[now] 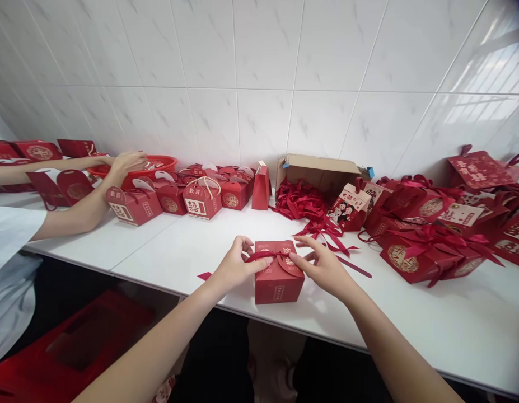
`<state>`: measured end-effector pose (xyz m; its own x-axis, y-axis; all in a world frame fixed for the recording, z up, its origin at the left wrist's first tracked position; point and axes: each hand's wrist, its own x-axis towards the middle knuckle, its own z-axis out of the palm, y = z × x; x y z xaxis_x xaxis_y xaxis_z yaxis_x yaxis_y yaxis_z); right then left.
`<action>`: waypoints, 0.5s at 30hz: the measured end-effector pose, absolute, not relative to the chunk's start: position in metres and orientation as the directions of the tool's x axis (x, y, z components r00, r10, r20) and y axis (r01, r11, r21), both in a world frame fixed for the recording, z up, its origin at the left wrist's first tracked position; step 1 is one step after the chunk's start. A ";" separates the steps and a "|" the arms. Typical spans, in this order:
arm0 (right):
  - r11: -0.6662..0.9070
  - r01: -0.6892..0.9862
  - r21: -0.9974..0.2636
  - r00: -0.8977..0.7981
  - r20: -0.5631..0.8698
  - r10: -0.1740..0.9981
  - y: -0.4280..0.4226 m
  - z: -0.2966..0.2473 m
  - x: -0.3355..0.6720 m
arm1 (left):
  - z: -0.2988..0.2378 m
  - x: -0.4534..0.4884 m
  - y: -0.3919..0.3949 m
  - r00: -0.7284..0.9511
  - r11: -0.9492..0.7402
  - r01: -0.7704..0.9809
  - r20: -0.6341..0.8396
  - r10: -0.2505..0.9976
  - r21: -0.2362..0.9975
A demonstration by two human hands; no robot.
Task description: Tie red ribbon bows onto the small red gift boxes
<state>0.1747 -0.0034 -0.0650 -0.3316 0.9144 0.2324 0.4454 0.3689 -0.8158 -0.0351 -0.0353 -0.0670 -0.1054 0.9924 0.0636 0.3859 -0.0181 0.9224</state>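
A red gift box (279, 285) with gold lettering stands near the front edge of the white table. Across its top runs a dark red ribbon (277, 254), crossed into a knot or loop at the middle. My left hand (239, 264) is closed at the box's left side, its thumb pressing the ribbon over the top edge. On the right, my right hand (322, 265) has its thumb at the ribbon by the knot and its index finger stretched along the far edge; the other fingers curl beside the box. One ribbon tail (204, 276) shows left of my wrist.
Behind lies a cardboard carton (318, 163) spilling red ribbons (303, 198). Ribbon-tied boxes (427, 254) are piled at right. Untied boxes (202, 198) line the wall at left. A co-worker's hand (127, 162) reaches into a red basin (167, 163).
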 end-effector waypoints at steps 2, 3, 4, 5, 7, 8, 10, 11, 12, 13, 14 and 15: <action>0.288 0.472 -0.833 -0.357 0.118 0.927 -0.001 -0.062 0.178 | -0.065 -0.038 -0.035 -0.042 -0.012 0.389 0.031 0.999 0.921; 0.269 0.474 -0.838 -0.387 0.075 0.919 0.001 -0.059 0.180 | -0.063 -0.038 -0.035 -0.004 -0.015 0.395 0.019 1.000 0.919; 0.260 0.470 -0.843 -0.414 0.049 0.909 0.003 -0.057 0.181 | -0.060 -0.038 -0.036 0.021 -0.019 0.407 0.012 1.000 0.913; 0.260 0.463 -0.847 -0.433 0.039 0.901 0.004 -0.056 0.183 | -0.058 -0.038 -0.038 0.024 -0.025 0.435 0.016 1.000 0.900; 0.268 0.444 -0.855 -0.444 0.050 0.895 0.007 -0.055 0.186 | -0.054 -0.037 -0.042 -0.039 -0.040 0.541 0.073 0.997 0.840; 0.274 0.437 -0.857 -0.437 0.063 0.897 0.008 -0.055 0.187 | -0.053 -0.036 -0.044 -0.085 -0.038 0.606 0.112 0.990 0.795; 0.291 0.435 -0.852 -0.413 0.098 0.906 0.009 -0.057 0.189 | -0.053 -0.034 -0.048 -0.149 -0.019 0.712 0.177 0.973 0.702; 0.303 0.440 -0.845 -0.406 0.114 0.907 0.009 -0.057 0.190 | -0.054 -0.034 -0.049 -0.162 -0.010 0.745 0.196 0.967 0.667; 0.318 0.447 -0.836 -0.404 0.128 0.906 0.009 -0.057 0.190 | -0.054 -0.033 -0.049 -0.168 -0.007 0.767 0.212 0.963 0.641; 0.333 0.454 -0.826 -0.409 0.138 0.902 0.009 -0.057 0.191 | -0.055 -0.033 -0.050 -0.166 -0.010 0.781 0.224 0.960 0.624; 0.343 0.465 -0.816 -0.421 0.137 0.897 0.009 -0.056 0.191 | -0.056 -0.033 -0.049 -0.158 -0.017 0.788 0.230 0.960 0.615; 0.345 0.478 -0.808 -0.444 0.117 0.888 0.008 -0.055 0.191 | -0.057 -0.033 -0.049 -0.147 -0.026 0.787 0.228 0.962 0.616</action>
<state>0.1912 0.0083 -0.0552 -0.4440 0.8883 0.1172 0.4778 0.3454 -0.8077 -0.0334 -0.0490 -0.0569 -0.1469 0.9625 0.2281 0.7873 -0.0259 0.6161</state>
